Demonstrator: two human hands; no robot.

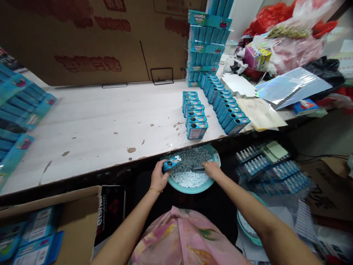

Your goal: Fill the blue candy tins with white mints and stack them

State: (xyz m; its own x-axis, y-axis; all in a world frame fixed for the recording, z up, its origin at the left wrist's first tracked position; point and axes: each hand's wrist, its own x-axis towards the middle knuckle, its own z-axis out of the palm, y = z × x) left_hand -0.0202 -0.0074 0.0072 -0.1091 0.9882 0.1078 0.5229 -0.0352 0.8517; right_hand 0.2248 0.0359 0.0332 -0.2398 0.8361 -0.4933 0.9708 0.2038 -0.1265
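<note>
My left hand (159, 177) is closed around a small blue candy tin (169, 163), tilted over the left rim of a teal basin (190, 190). A few white candies (177, 158) show at the tin's right end. Small white round candies (190, 179) fill the basin, those at the back lying in the table's shadow. In the basin's right side, my right hand (212, 170) grips the handle of a dark scoop (198, 169), whose tip rests among the candies. The scoop's exact shape is hard to make out.
On the white table (110, 125) stand a short row of blue tins (196, 130) and a longer row (234, 123). Stacked display boxes (205, 48) rise behind them. An open carton (79, 221) sits lower left, a second teal bowl (256, 241) lower right, packed tins (273, 169) at right.
</note>
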